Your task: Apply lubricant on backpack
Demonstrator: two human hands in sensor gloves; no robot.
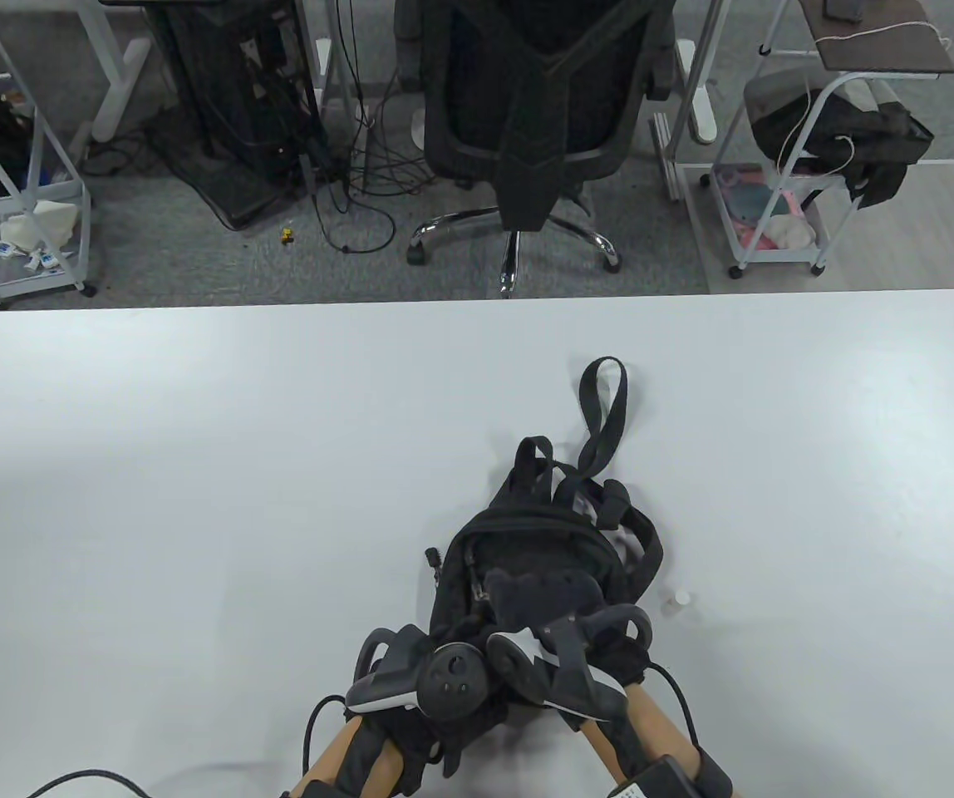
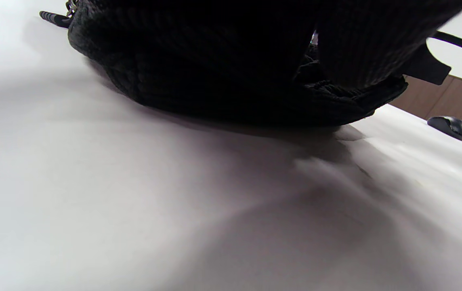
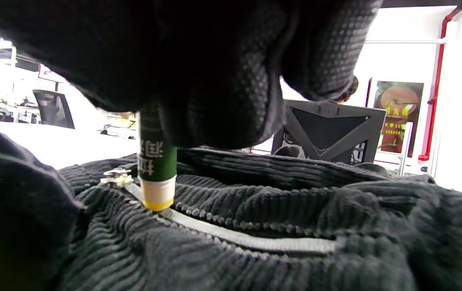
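A black corduroy backpack lies on the white table, straps pointing away from me. My right hand rests on top of it. In the right wrist view its gloved fingers grip a green lubricant stick. The stick's yellow tip touches the grey zipper, just right of the metal slider. My left hand is at the backpack's near left edge, with its fingers hidden under the tracker. The left wrist view shows only the backpack's lower side on the table.
A small white cap lies on the table just right of the backpack. A black computer mouse sits further off on the table. An office chair and carts stand beyond the far edge.
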